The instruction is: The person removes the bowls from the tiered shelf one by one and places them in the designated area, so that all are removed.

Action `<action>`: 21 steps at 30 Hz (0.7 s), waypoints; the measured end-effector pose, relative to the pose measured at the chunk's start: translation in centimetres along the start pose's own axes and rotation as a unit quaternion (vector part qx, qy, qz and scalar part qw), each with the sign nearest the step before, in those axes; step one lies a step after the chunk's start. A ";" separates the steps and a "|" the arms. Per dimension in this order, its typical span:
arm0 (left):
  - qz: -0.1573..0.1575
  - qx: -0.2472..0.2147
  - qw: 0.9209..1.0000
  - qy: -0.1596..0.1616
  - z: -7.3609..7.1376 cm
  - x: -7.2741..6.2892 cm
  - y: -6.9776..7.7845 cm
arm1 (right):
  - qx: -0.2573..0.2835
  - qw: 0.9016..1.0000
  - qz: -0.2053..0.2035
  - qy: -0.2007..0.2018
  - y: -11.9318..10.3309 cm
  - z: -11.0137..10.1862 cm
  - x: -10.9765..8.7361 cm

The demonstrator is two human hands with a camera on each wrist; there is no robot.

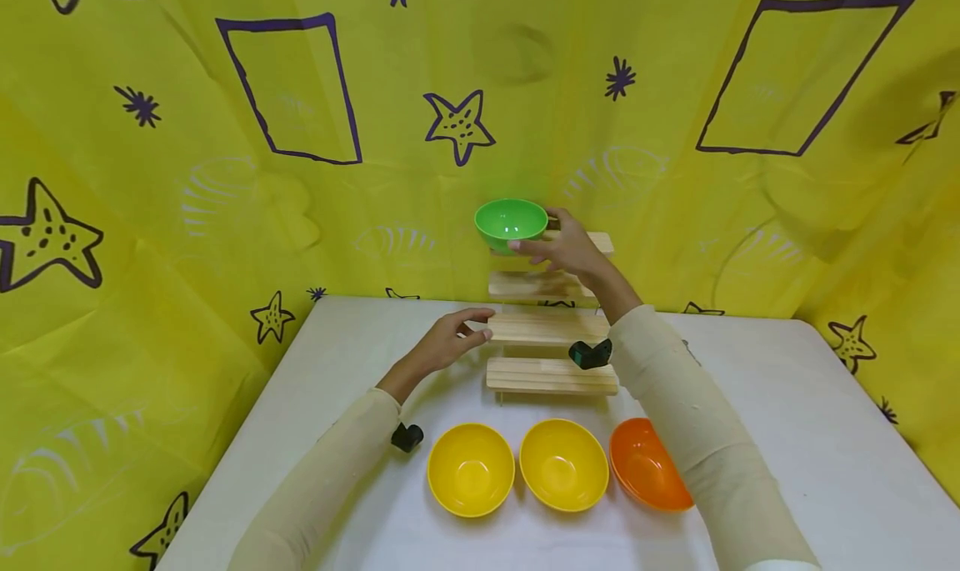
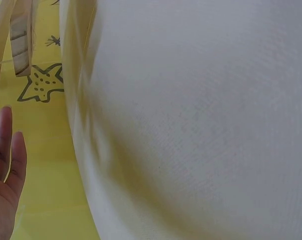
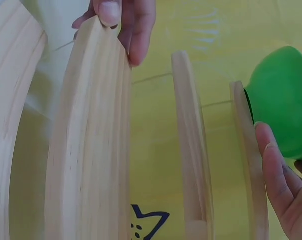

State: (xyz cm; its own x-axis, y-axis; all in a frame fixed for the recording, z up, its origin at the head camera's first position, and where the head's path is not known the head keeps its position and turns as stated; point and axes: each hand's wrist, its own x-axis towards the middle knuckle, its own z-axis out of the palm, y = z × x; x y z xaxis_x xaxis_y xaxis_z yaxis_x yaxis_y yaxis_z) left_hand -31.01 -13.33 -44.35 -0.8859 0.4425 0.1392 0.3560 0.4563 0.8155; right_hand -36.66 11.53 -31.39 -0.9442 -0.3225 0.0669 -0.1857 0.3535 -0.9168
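A green bowl (image 1: 512, 221) is at the left end of the top step of a tiered wooden rack (image 1: 551, 328). My right hand (image 1: 566, 244) holds the bowl by its right side, with the thumb in front and fingers behind. In the right wrist view, the base of the green bowl (image 3: 283, 102) meets the top board, beside the right hand (image 3: 290, 195). My left hand (image 1: 448, 338) pinches the left end of a lower step; the right wrist view shows its thumb on one face and fingers behind. Only part of the left hand (image 2: 6, 175) enters the left wrist view.
Two yellow bowls (image 1: 471, 471) (image 1: 564, 465) and an orange bowl (image 1: 648, 467) line up in front of the rack on the white table (image 1: 780, 404). My right forearm partly covers the orange bowl. A yellow patterned curtain (image 1: 405, 196) hangs behind and on both sides.
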 end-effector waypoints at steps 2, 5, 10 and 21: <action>0.002 0.002 1.000 -0.001 0.0 0.0 -0.1 | 0.004 1.000 0.003 0.007 -0.1 0.3 0.1; 0.000 0.001 1.000 -0.002 0.0 0.0 -0.1 | 0.011 1.000 0.005 0.013 -0.3 0.8 0.2; -0.002 -0.001 1.000 -0.001 0.0 0.0 -0.3 | 0.027 0.999 0.000 0.023 -0.5 1.4 0.4; -0.008 -0.009 1.000 -0.004 -0.1 0.0 0.0 | 0.037 0.998 -0.046 0.030 -0.5 2.5 1.0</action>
State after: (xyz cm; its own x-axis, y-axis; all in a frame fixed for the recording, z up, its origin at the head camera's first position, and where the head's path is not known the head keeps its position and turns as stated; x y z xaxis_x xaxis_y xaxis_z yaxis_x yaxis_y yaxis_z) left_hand -31.03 -13.47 -44.33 -0.8888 0.4419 0.1217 0.3368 0.4494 0.8274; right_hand -36.79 8.88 -31.80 -0.9392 -0.2967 0.1729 -0.2534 0.2588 -0.9321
